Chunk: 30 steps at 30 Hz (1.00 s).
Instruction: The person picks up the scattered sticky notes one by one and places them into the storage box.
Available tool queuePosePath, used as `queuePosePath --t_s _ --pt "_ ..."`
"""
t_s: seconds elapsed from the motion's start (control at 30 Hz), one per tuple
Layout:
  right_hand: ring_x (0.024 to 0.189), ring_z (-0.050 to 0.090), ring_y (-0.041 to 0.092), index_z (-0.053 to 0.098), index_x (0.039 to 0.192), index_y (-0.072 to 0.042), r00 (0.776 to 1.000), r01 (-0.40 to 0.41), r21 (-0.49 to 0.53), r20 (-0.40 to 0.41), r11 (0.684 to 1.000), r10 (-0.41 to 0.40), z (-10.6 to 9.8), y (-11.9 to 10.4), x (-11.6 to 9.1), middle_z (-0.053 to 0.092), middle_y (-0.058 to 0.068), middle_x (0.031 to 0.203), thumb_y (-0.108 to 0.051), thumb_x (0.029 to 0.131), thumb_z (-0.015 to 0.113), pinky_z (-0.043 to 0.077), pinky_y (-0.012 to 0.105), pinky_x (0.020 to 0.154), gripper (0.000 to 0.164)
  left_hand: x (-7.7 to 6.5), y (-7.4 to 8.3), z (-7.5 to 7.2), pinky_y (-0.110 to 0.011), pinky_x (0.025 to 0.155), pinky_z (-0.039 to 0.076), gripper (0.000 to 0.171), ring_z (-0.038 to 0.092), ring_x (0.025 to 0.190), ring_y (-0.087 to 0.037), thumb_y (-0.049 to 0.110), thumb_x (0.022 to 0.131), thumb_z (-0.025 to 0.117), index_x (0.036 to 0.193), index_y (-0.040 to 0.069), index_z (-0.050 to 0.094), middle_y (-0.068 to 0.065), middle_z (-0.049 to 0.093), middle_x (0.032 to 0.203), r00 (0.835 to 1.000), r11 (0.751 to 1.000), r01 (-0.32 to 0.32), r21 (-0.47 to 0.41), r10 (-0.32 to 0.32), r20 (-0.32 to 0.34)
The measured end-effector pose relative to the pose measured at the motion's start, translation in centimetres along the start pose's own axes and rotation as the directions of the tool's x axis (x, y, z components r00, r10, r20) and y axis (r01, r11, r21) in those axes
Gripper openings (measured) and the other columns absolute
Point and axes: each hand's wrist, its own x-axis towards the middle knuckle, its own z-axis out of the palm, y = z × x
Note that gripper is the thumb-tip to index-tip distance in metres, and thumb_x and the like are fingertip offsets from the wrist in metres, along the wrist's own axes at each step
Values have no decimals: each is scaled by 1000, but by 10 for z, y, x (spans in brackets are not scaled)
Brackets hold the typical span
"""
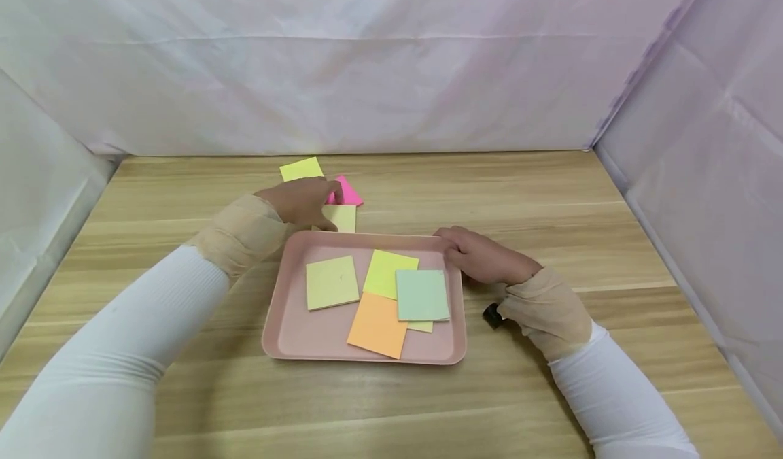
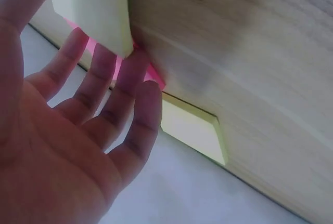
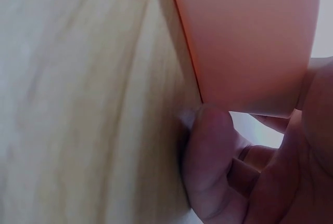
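Three cloth walls (image 1: 367, 71), wooden table (image 1: 550, 200), left fingers (image 2: 145, 104) apart over notes (image 1: 345, 218), right fingers (image 1: 454, 236) round tray (image 1: 300, 340)

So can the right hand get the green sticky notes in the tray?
Probably yes: the green sticky notes lie uncovered, close to the right hand. But that hand holds the corner of the pink tray, so it may need to let go first.

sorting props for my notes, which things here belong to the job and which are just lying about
Likely in the job:
pink tray, held by the right hand
sticky pads in it
pale yellow pad, pink pad by the left hand
bright yellow pad

Likely not:
small black object, possibly attached to the wrist
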Motion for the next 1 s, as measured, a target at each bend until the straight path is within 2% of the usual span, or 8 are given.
queuePosePath --t_s 0.17,0.37,0.57,0.77,1.0 --pt "78 51 19 58 106 -12 1000 -5 16 -6 1000 5 -1 -1 -1 54 8 86 -8 98 36 48 35 65 23 3 -3 1 -45 81 47 55 53 87 -27 33 72 79 112 5 53 -14 58 98 1000 1000 -18 -7 18 -20" --pt "82 51 19 57 110 -12 1000 -1 3 -8 1000 1 0 -1 0 55 7 91 -8 98 37 48 36 69 24 6 -6 2 -45 80 48 50 54 88 -26 33 72 80 108 7 57 -13 58 100 999 1000 -10 12 10 -31" --pt "83 50 19 57 109 -13 1000 -8 -21 -6 1000 8 -1 -1 1 55 8 91 -7 98 37 46 36 72 24 5 -9 2 -42 79 46 37 52 85 -25 25 75 77 101 5 61 -11 60 94 996 998 -58 -13 57 -69" --pt "85 48 21 57 107 -11 1000 -13 -23 -4 1000 13 -2 0 -1 54 10 91 -7 99 37 43 38 75 22 5 -14 3 -38 72 44 12 49 78 -23 14 88 61 94 4 59 -10 56 86 990 990 -111 -83 104 -94" --pt "84 48 21 56 104 -10 1000 -7 -32 -10 999 7 -3 2 1 52 8 87 -7 99 37 43 37 73 20 -2 -14 -1 -42 78 45 16 52 87 -25 9 98 41 110 4 51 -15 59 98 993 973 -84 -216 64 -97"
